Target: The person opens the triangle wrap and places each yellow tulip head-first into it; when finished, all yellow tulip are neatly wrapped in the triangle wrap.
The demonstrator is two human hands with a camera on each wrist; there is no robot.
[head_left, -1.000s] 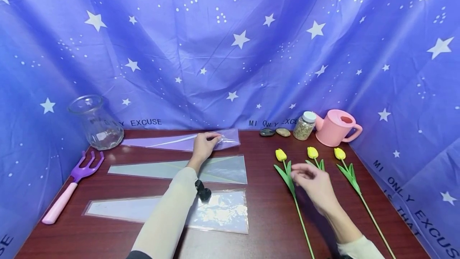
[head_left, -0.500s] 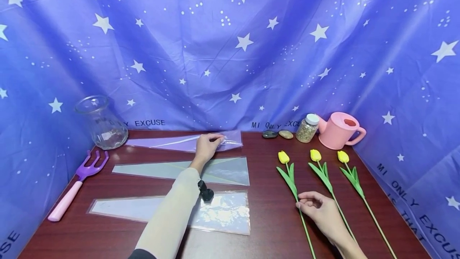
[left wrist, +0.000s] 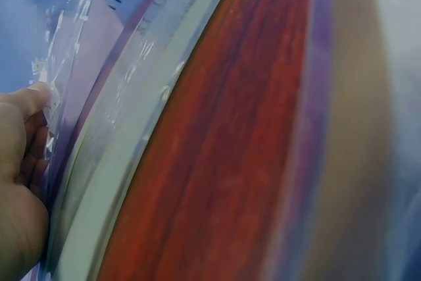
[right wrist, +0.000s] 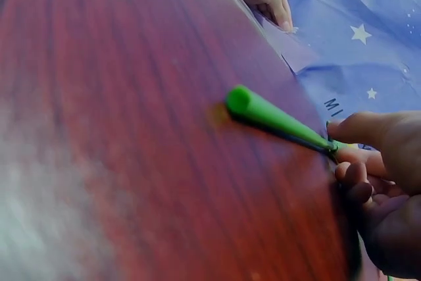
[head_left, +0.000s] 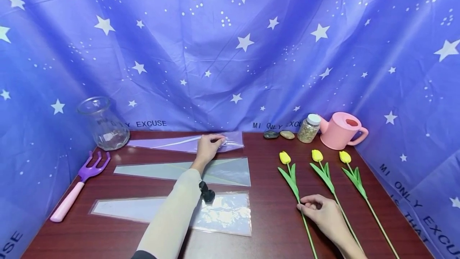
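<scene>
My left hand [head_left: 208, 148] pinches the clear film of a flat lilac flower sleeve [head_left: 172, 143] at the back of the table. In the left wrist view, thumb and fingers grip crinkled film [left wrist: 59, 90] at the left edge. My right hand [head_left: 325, 213] pinches the stem of the leftmost yellow tulip [head_left: 293, 181], just below its leaves. The green stem [right wrist: 283, 116] points out from between the fingers in the right wrist view. Two more tulips, a middle one [head_left: 325, 177] and a right one [head_left: 353, 179], lie alongside; the right hand overlaps the middle stem.
A grey-green sleeve [head_left: 151, 170] and a white sleeve [head_left: 223, 211] lie nearer me. A glass vase [head_left: 108, 129] and purple hand fork [head_left: 90, 171] stand and lie at left. Two stones [head_left: 287, 134], a lidded jar [head_left: 308, 130] and a pink watering can [head_left: 338, 133] line the back right.
The right hand has come down from beside the left tulip's leaves to its stem and pinched it. The left hand keeps its hold on the lilac sleeve. The view has shifted slightly.
</scene>
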